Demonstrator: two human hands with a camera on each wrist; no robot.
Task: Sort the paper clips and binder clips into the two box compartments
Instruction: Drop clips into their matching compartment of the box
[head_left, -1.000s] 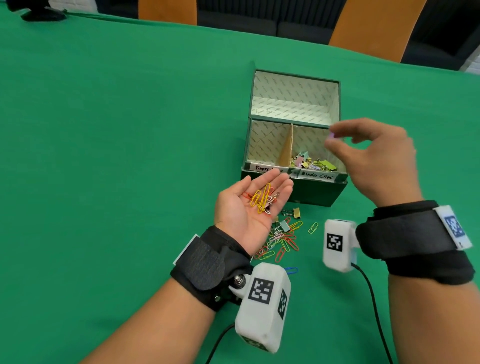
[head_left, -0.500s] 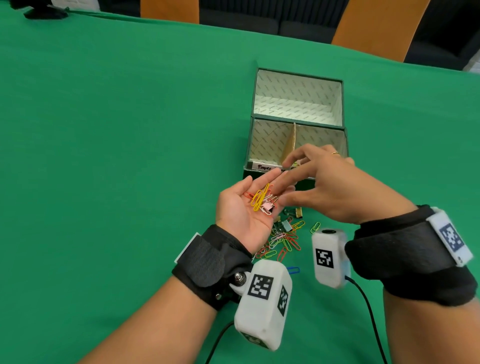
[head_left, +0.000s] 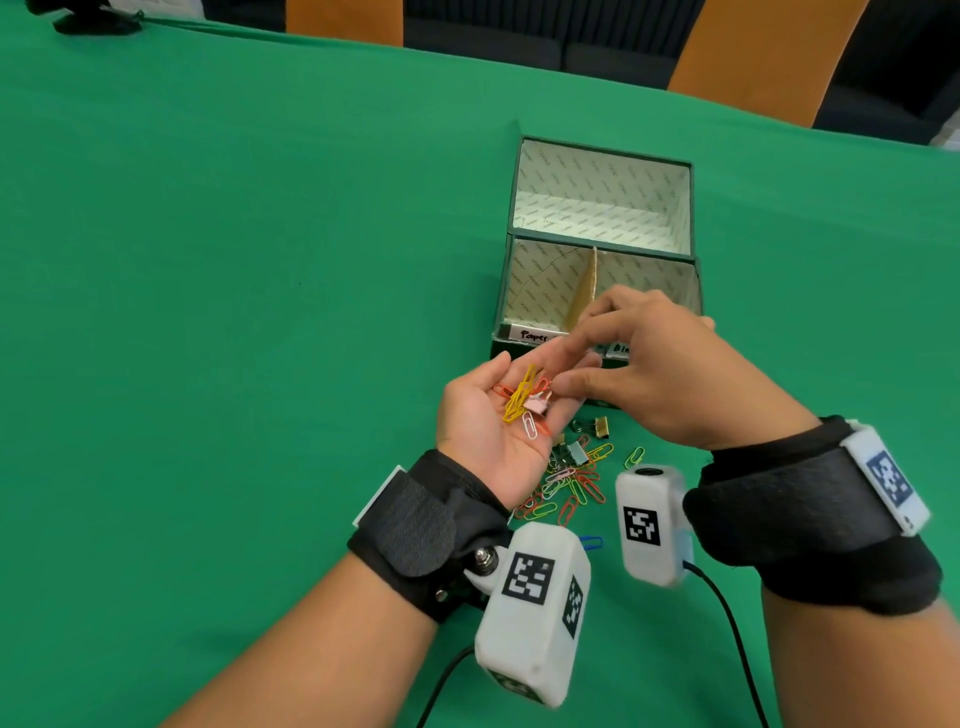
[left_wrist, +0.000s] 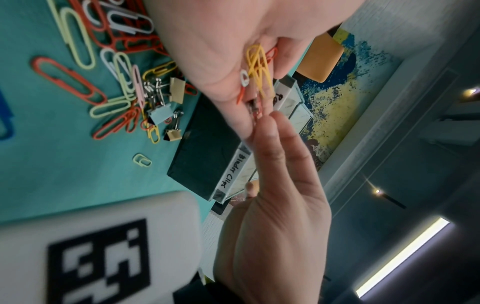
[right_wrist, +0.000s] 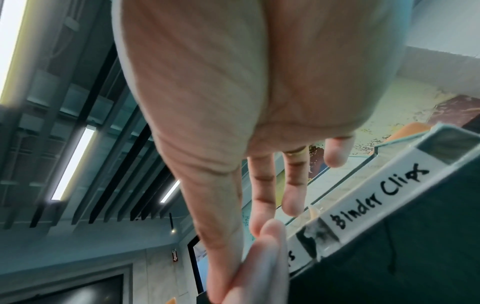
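Head view: left hand (head_left: 493, 415) was palm up just in front of the box (head_left: 524, 291), cupping a small bunch of clips: yellow paper clips (head_left: 519, 397), a white one, some orange ones, plus a pink binder clip (head_left: 536, 404).
Right hand: right hand (head_left: 670, 374) reached over the left palm, thumb and index finger stretched toward the bunch with a gap between them. Couldn't tell if either tip was actually touching a clip.
Left grip: fingers relaxed and only gently curved, clips just lying on the palm, nothing pinched.
Left wrist view: showed the loose pile (left_wrist: 124, 86) on the green table (left_wrist: 64, 164) up close, with a light blue binder clip (left_wrist: 159, 115) and two tan ones in it. Also the full "Binder Clips" label (left_wrist: 232, 171), which the head view had half hidden behind the right hand.
Right wrist view: mostly the right palm (right_wrist: 259, 82) from below, other fingers straight and apart, holding nothing, box front edge just beside them.
Box: right hand blocked the binder-clip side; left side's floor couldn't be seen.
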